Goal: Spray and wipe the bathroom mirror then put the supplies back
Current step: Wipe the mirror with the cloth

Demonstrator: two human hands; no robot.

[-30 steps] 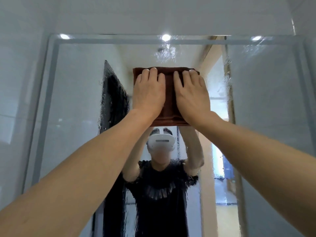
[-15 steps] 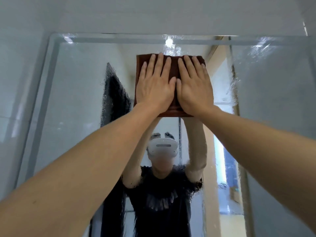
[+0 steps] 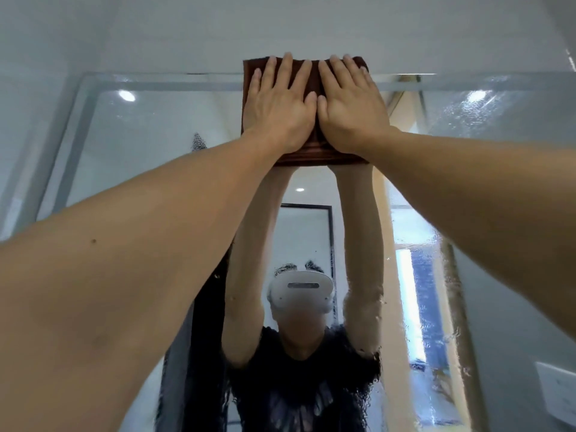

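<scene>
Overhead, head view, sole entry: folded brown cloth pressed flat at the mirror's top edge, its upper fold lapping past the frame onto the wall. Left hand and right hand side by side on it, thumbs nearly touching, fingers straight and spread, palms bearing down, neither curled round the fabric. Glass to the right and low down carries droplets and streaks. Advice for the stroke: keep even palm pressure, draw the cloth down in overlapping passes, work toward the wet right side. Spray bottle not in view.
</scene>
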